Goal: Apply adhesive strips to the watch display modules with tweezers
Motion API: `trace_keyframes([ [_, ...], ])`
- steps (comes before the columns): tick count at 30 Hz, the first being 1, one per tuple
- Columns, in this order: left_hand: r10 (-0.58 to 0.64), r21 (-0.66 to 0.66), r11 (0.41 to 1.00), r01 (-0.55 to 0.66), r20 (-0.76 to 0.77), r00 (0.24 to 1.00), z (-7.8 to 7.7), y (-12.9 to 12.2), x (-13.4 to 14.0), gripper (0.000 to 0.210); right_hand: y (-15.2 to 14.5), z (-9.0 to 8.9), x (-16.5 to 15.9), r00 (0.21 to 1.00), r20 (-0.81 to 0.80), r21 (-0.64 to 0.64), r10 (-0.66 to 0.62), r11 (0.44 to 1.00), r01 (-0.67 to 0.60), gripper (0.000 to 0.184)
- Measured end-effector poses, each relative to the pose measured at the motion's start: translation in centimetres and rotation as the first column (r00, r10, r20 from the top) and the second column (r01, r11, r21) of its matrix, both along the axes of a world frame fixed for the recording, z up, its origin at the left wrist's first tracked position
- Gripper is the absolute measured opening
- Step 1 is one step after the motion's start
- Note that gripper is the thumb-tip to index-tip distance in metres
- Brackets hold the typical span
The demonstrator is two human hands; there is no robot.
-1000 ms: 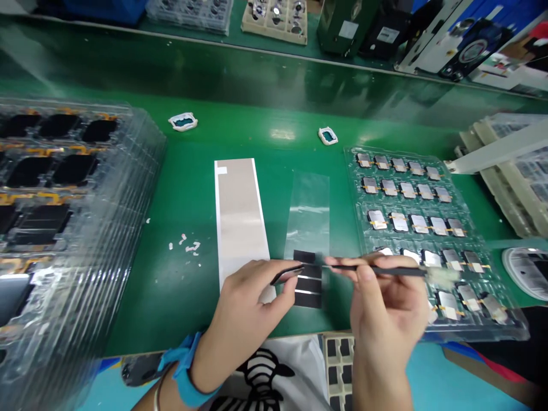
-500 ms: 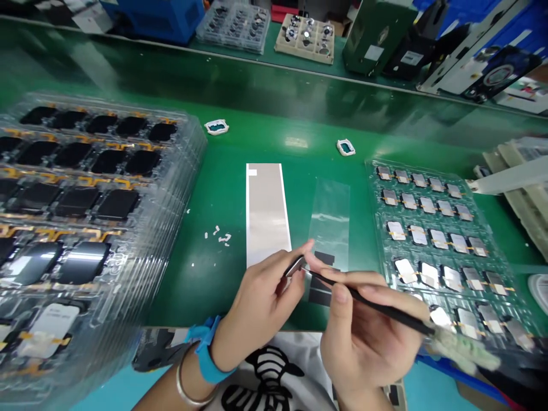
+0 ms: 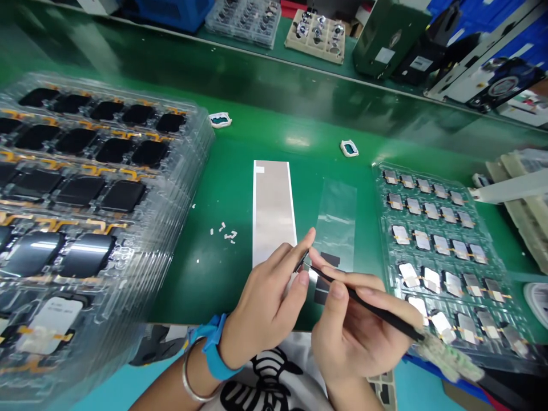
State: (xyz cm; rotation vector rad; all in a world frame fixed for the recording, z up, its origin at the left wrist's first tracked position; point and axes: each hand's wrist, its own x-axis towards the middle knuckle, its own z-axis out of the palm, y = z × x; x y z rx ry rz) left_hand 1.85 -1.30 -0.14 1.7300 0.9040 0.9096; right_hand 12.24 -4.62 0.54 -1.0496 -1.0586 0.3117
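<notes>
My left hand (image 3: 269, 294) pinches a small, thin, dark-edged screen module (image 3: 301, 261), turned nearly edge-on and partly covered by the fingers. In my right hand (image 3: 363, 325) is a slim black tool (image 3: 381, 313) with a pointed metal tip. Its rear end is wrapped in pale greenish material. The tip meets the module or comes very near it; contact is hard to tell. Beneath the hands lie a beige sheet with white edges (image 3: 274, 211) and a clear film strip (image 3: 337, 220) bearing dark strips (image 3: 330, 259).
Stacked clear trays of black screens (image 3: 81, 194) rise at the left. A clear tray of small silver-backed modules (image 3: 422, 224) lies at the right. Two small white frames (image 3: 220, 120) sit farther back, and white scraps (image 3: 231, 234) are scattered left of the sheet. A shelf (image 3: 240, 48) spans the back.
The module in my left hand has tilted more edge-on. My right hand and the tool have shifted slightly left. The whole view has moved a little.
</notes>
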Motion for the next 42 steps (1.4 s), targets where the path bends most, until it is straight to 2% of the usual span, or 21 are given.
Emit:
trace_keyframes([
  [8, 0.018, 0.005, 1.0, -0.018, -0.029, 0.999, 0.0, -0.1, 0.0, 0.051, -0.2, -0.6, 0.2, 0.999, -0.018, 0.018, 0.039, 0.999, -0.038, 0.041],
  [15, 0.038, 0.029, 0.999, -0.036, -0.058, 0.998, -0.1, 0.1, 0.1, 0.05, -0.2, -0.7, 0.5, 0.999, 0.044, 0.023, 0.031, 0.999, -0.032, 0.04],
  [21, 0.029, -0.006, 1.0, -0.03, -0.073, 0.997, -0.2, 0.0, 0.0, 0.05, 0.1, -0.8, 0.9, 0.993, 0.101, 0.047, 0.058, 0.997, -0.063, 0.043],
  [26, 0.031, -0.005, 0.999, -0.032, -0.071, 0.997, -0.3, -0.1, 0.0, 0.05, 0.2, -0.8, 1.0, 0.993, 0.082, 0.056, 0.084, 0.994, -0.089, 0.041],
  [38, 0.012, -0.056, 0.998, -0.016, -0.084, 0.996, -0.3, -0.1, 0.0, 0.052, 0.3, -1.1, 1.0, 0.995, 0.081, 0.068, 0.057, 0.996, -0.063, 0.037],
  [42, 0.008, -0.055, 0.998, -0.012, -0.07, 0.998, -0.3, -0.2, 0.0, 0.053, 0.2, -1.0, 1.2, 0.99, 0.085, 0.059, 0.109, 0.992, -0.114, 0.039],
])
